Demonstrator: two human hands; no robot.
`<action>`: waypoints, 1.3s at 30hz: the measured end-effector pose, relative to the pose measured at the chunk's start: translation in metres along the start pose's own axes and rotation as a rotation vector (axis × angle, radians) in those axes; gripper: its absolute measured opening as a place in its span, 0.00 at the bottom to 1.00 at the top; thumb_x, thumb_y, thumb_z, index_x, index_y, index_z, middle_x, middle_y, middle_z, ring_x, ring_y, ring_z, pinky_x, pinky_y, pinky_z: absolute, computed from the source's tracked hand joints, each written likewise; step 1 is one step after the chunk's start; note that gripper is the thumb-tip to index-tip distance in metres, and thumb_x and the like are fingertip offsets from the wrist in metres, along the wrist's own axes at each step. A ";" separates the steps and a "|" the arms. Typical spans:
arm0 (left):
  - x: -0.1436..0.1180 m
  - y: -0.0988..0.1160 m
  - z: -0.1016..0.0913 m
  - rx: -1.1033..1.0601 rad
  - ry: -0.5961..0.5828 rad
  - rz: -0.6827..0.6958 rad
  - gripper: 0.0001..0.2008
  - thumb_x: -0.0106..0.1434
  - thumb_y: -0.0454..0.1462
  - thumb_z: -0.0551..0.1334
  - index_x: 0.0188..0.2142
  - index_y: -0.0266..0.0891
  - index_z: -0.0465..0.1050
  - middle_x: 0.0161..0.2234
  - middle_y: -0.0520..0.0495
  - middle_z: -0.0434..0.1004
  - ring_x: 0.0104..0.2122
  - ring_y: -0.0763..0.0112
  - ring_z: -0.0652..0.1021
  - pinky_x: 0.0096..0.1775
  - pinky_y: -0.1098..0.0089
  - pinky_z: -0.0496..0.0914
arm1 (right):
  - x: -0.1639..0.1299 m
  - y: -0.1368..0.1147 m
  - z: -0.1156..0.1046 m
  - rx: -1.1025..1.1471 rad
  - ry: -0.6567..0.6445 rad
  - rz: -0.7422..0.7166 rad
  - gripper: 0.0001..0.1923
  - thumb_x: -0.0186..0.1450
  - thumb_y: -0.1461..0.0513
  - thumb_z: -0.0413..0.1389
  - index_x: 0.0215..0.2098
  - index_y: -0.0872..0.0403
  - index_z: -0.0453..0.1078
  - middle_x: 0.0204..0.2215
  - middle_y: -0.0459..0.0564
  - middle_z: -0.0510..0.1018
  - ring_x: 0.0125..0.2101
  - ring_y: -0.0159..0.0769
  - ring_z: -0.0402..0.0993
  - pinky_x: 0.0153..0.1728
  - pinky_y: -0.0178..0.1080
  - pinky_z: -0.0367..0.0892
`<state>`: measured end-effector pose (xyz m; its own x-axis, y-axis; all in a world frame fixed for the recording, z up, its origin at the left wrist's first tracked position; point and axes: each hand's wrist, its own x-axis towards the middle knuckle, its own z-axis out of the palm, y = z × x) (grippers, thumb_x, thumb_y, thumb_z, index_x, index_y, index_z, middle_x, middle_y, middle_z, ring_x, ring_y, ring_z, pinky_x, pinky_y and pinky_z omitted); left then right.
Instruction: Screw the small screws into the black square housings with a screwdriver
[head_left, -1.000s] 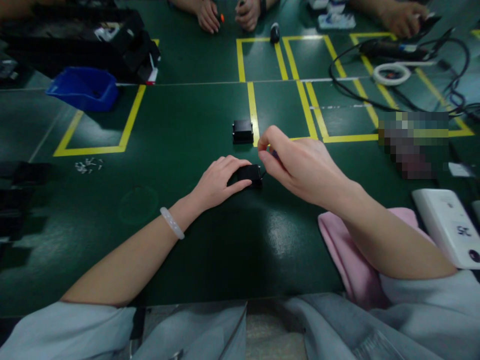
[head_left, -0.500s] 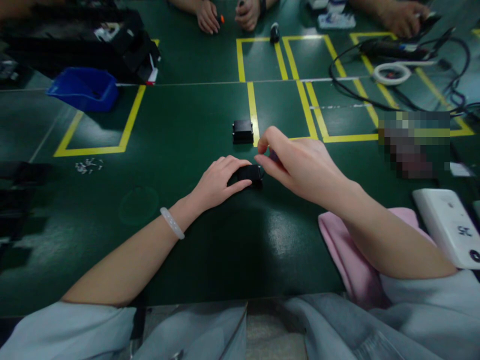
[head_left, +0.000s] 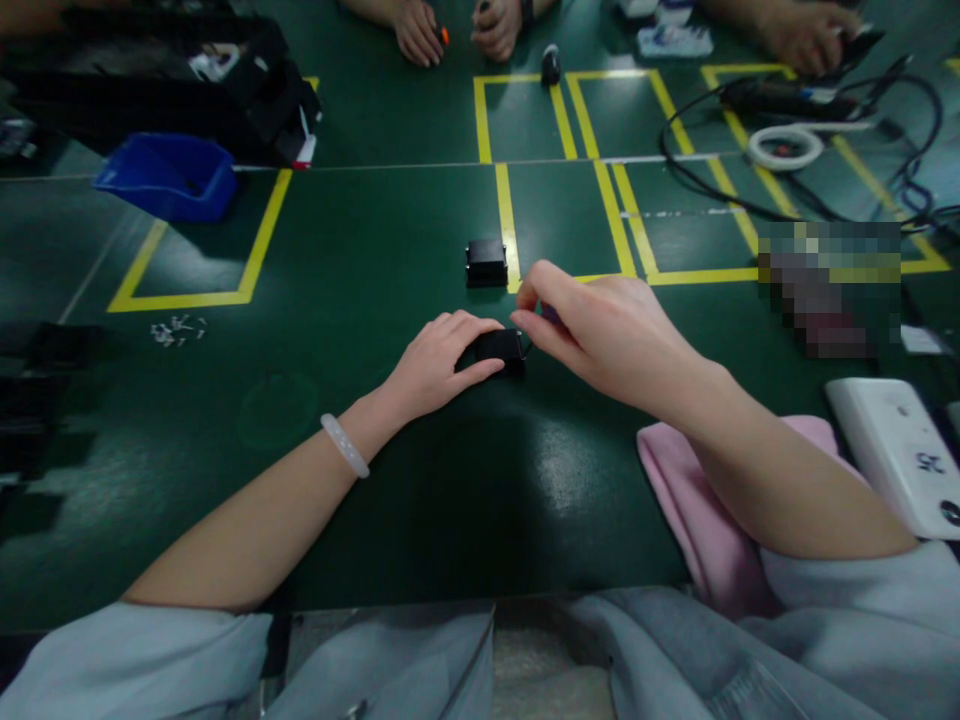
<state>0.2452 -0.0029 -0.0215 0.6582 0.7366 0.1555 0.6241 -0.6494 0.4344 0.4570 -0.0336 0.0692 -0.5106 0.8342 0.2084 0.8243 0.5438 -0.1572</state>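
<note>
My left hand (head_left: 442, 362) lies on the table with thumb and fingers closed around a small black box (head_left: 500, 346). Part of this box is hidden under the fingers. My right hand (head_left: 592, 318) is curled shut just right of it, holding what looks like a small screwdriver (head_left: 527, 349). Its thin dark shaft slants down to the box's right end; the handle is mostly hidden in the fist. Just beyond my hands stands a second black box (head_left: 487, 263), with small shiny bits at its sides.
Small screws (head_left: 178, 331) lie scattered at left, near a blue bin (head_left: 169, 178). A pink cloth (head_left: 675, 470) and a white power bank (head_left: 892, 450) are by my right forearm. Black cables (head_left: 667, 150) loop at far right. Other people's hands (head_left: 420, 32) work across the table.
My right hand has dropped very slightly at the box's right end, and the thin shaft shows a little more. The left hand and both boxes stay put.
</note>
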 end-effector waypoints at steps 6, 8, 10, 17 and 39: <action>0.001 0.001 -0.002 -0.026 -0.005 0.000 0.22 0.68 0.50 0.54 0.53 0.39 0.65 0.48 0.45 0.71 0.45 0.62 0.70 0.48 0.63 0.63 | -0.002 0.000 -0.001 0.044 -0.007 -0.019 0.11 0.68 0.62 0.44 0.46 0.55 0.63 0.24 0.42 0.72 0.23 0.27 0.65 0.25 0.33 0.51; 0.001 0.000 -0.001 -0.023 -0.008 0.000 0.22 0.68 0.51 0.53 0.53 0.39 0.65 0.48 0.44 0.71 0.46 0.61 0.70 0.48 0.63 0.63 | -0.002 0.000 -0.003 0.050 -0.014 -0.026 0.11 0.68 0.61 0.44 0.45 0.55 0.64 0.24 0.42 0.71 0.23 0.27 0.65 0.25 0.33 0.51; 0.001 0.000 0.000 -0.011 -0.007 -0.007 0.23 0.68 0.51 0.53 0.53 0.39 0.65 0.47 0.44 0.71 0.46 0.61 0.70 0.48 0.62 0.64 | -0.001 0.000 -0.003 0.044 -0.019 -0.030 0.13 0.70 0.58 0.44 0.44 0.55 0.65 0.24 0.43 0.71 0.23 0.28 0.65 0.25 0.33 0.51; 0.000 0.000 -0.001 -0.020 -0.002 -0.005 0.22 0.68 0.51 0.53 0.54 0.39 0.65 0.48 0.44 0.71 0.46 0.61 0.70 0.49 0.62 0.63 | 0.000 0.002 -0.002 0.047 -0.013 0.013 0.13 0.70 0.59 0.42 0.46 0.55 0.64 0.26 0.44 0.73 0.23 0.29 0.66 0.26 0.34 0.52; 0.001 0.002 -0.003 -0.027 -0.021 -0.021 0.23 0.68 0.52 0.52 0.53 0.39 0.65 0.48 0.43 0.71 0.46 0.60 0.70 0.48 0.62 0.64 | 0.000 0.002 -0.003 0.076 -0.026 0.008 0.12 0.69 0.59 0.44 0.46 0.55 0.61 0.27 0.44 0.74 0.25 0.29 0.67 0.26 0.33 0.52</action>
<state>0.2458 -0.0032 -0.0180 0.6539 0.7457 0.1276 0.6264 -0.6282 0.4614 0.4590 -0.0331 0.0719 -0.5113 0.8400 0.1816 0.8078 0.5418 -0.2320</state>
